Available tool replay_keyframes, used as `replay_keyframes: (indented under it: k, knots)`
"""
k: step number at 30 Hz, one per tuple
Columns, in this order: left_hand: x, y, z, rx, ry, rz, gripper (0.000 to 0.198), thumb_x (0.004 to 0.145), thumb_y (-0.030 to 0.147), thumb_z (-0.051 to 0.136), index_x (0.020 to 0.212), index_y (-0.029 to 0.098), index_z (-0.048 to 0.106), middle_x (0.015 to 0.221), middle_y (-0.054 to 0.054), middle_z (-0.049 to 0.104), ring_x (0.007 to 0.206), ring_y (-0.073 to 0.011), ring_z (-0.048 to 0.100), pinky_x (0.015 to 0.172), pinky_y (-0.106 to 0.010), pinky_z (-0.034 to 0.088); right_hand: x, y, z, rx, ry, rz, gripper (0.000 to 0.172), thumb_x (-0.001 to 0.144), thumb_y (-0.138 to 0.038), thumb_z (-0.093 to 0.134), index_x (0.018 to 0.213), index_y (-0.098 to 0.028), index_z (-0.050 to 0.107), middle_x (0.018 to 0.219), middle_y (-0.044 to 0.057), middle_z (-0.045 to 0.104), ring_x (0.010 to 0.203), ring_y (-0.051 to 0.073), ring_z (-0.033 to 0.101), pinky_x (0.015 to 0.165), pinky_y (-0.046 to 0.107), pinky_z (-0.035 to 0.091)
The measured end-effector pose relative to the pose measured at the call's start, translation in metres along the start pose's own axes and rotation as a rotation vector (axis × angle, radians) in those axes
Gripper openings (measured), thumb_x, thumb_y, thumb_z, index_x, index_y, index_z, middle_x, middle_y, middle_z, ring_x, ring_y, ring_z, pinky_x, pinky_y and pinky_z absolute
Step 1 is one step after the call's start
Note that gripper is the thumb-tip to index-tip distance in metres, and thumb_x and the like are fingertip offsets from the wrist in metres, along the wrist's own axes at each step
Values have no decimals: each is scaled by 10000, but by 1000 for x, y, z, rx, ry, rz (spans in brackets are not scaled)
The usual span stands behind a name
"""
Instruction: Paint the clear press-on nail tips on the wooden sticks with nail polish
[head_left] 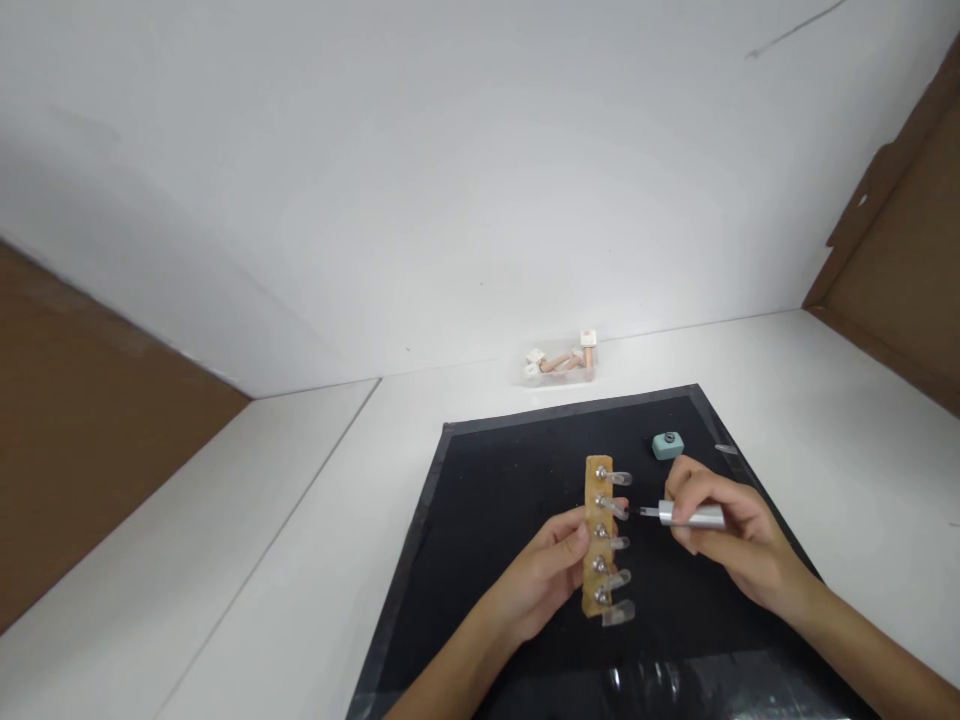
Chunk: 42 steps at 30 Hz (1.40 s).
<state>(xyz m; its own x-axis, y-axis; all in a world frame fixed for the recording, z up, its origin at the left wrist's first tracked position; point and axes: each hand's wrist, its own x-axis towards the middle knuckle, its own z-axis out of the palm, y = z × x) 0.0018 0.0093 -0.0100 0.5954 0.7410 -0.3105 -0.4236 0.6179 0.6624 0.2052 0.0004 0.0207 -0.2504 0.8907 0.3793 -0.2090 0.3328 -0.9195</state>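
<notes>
I count one wooden strip (598, 468) carrying five clear nail tips (619, 478) on metal pegs, one silver-handled brush (694, 515), one small teal container (667, 445) and one black mat (495, 500).

My left hand (544, 580) pinches the strip from its left side, thumb and fingers closed on it, holding it upright over the mat. Just to the right, my right hand (739, 545) pinches the brush handle. Its dark tip points left and meets the second nail tip from the top.

The teal container sits on the mat just beyond the right hand. A clear tray (561, 378) of small bottles, too blurred to count, lies on the white table (825, 400) behind the mat.
</notes>
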Motion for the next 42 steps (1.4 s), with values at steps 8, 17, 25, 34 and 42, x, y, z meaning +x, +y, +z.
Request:
replay_keyframes:
  k: [8, 17, 25, 34, 42]
  knots:
    - [-1, -2, -3, -4, 4, -12, 469, 628, 404, 785, 1018, 157, 699, 764, -21, 578, 629, -98, 515, 673, -280, 443, 1, 2, -2, 10, 14, -23, 84, 859, -202, 590, 796, -232, 637, 707, -20, 446, 564, 111, 435, 492, 240, 341]
    - [1, -4, -5, 60, -5, -31, 496, 652, 439, 755, 1044, 139, 699, 749, -33, 584, 613, -99, 508, 652, -272, 423, 0, 0, 1, 55, 4, 16, 49, 866, -264, 607, 850, -261, 653, 749, -16, 460, 546, 94, 428, 462, 219, 347]
    - [1, -6, -2, 73, -4, -39, 444, 633, 441, 767, 952, 135, 722, 693, -23, 584, 568, -87, 493, 622, -260, 415, -1, 2, -1, 35, -41, 97, 77, 853, -209, 615, 856, -274, 657, 796, -12, 478, 551, 88, 432, 499, 230, 352]
    - [0, -2, 0, 70, 48, -41, 493, 580, 480, 790, 916, 124, 733, 669, -20, 586, 563, -87, 519, 612, -249, 443, 1, 1, -2, 35, -46, 79, 202, 797, -64, 559, 782, -247, 643, 719, -25, 438, 602, 107, 430, 535, 235, 324]
    - [0, -1, -5, -26, 82, -3, 512, 621, 422, 786, 1042, 146, 699, 754, -20, 594, 627, -94, 545, 638, -248, 447, 1, 4, -8, -16, 80, 38, 207, 780, -74, 525, 790, -252, 629, 737, -28, 446, 528, 92, 435, 494, 239, 331]
